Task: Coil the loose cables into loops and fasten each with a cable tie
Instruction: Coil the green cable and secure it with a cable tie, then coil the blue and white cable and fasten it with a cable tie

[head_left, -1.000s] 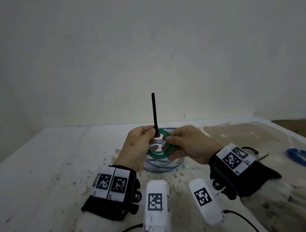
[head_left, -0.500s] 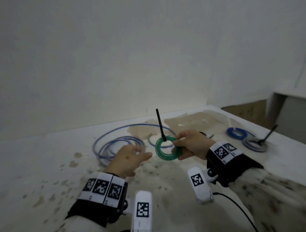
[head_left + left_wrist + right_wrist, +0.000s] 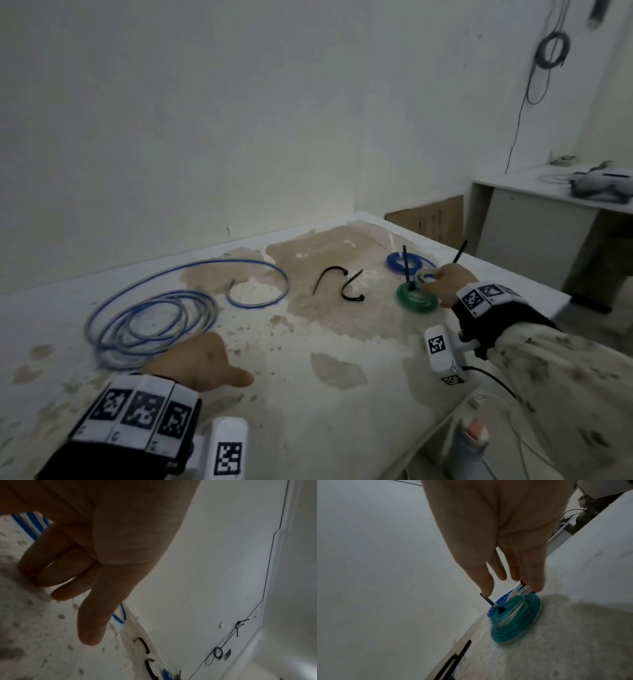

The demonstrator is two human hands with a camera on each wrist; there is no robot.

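Cables are what I am sorting: the green coil sits on the desk at the far right, already bound, its black tie sticking up from the loops. My right hand is over it with fingers extended downward, tips at the coil's top edge; I cannot tell whether they are pinching it or only touching. Just behind lie a blue coil and a grey one, largely hidden by that hand.

My left hand is held loose and holds nothing, near the loose blue cable, which sprawls in wide rings at the left. I judge it light, springy and a little slick, so the loops will want to spread again; I would gather several strands together where the rings overlap nearest my left hand and pinch the bundle firmly there.

Two spare black ties lie curled in the middle of the desk, between the cable and the finished coils, in easy reach. Nothing blocks the way, though the cable's long outer sweep runs close to the ties and could drag them.
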